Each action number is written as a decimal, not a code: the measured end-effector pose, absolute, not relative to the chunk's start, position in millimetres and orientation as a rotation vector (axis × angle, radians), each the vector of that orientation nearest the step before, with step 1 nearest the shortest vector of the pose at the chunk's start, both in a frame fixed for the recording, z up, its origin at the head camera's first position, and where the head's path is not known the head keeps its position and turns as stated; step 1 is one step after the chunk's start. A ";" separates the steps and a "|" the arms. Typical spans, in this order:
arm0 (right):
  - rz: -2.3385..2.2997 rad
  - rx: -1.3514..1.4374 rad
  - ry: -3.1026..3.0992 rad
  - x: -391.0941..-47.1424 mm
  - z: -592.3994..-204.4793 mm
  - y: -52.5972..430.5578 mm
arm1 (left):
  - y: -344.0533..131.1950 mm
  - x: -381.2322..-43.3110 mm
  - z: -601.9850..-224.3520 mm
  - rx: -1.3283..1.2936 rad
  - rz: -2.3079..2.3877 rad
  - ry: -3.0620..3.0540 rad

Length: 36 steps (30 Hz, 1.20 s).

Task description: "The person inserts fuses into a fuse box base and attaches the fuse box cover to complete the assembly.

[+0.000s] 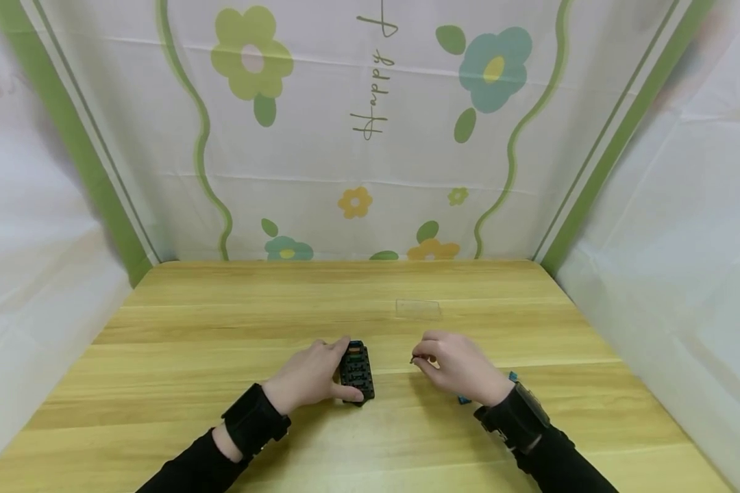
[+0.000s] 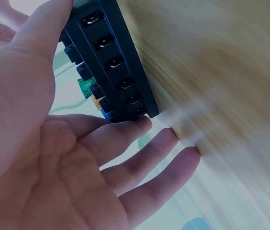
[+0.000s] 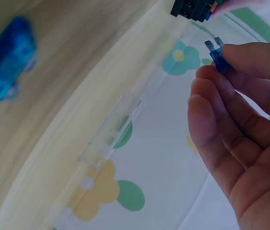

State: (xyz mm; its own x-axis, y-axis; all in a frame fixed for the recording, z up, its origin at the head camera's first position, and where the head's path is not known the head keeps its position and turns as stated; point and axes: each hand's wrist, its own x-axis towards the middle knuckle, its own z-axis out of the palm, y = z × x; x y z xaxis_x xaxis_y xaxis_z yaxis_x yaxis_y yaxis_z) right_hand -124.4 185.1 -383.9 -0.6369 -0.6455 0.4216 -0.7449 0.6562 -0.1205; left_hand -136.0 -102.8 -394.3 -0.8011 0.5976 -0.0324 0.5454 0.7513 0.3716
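Note:
A black fuse box (image 1: 359, 375) lies on the table, with my left hand (image 1: 308, 376) gripping it between the thumb at its near end and the fingers at its far end. A green fuse (image 2: 85, 88), an orange fuse (image 2: 96, 101) and a blue fuse (image 2: 107, 115) sit in slots toward the far end. To the right of the box, my right hand (image 1: 459, 368) pinches a small blue blade fuse (image 3: 219, 58) between thumb and fingertips. Its two metal prongs point away from the palm. Beneath the right wrist, another blue fuse (image 3: 9, 62) rests on the tabletop.
A clear rectangular plastic cover (image 1: 417, 309) lies flat on the wooden table (image 1: 253, 308) behind the hands. Another blue piece (image 1: 513, 376) shows beside the right wrist. A flower-printed cloth (image 1: 321, 157) hangs along the table's back edge, and white sheets hang at both sides.

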 end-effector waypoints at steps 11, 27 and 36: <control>0.403 1.124 -2.543 -132.6 -383.7 170.8 | -102.6 -136.2 -394.4 0.919 0.512 2.807; 0.430 1.170 -2.528 -141.5 -378.3 140.8 | -102.4 -137.3 -394.6 0.921 0.482 2.831; 0.431 1.188 -2.530 -148.8 -380.3 131.0 | -103.4 -137.3 -394.7 0.933 0.482 2.844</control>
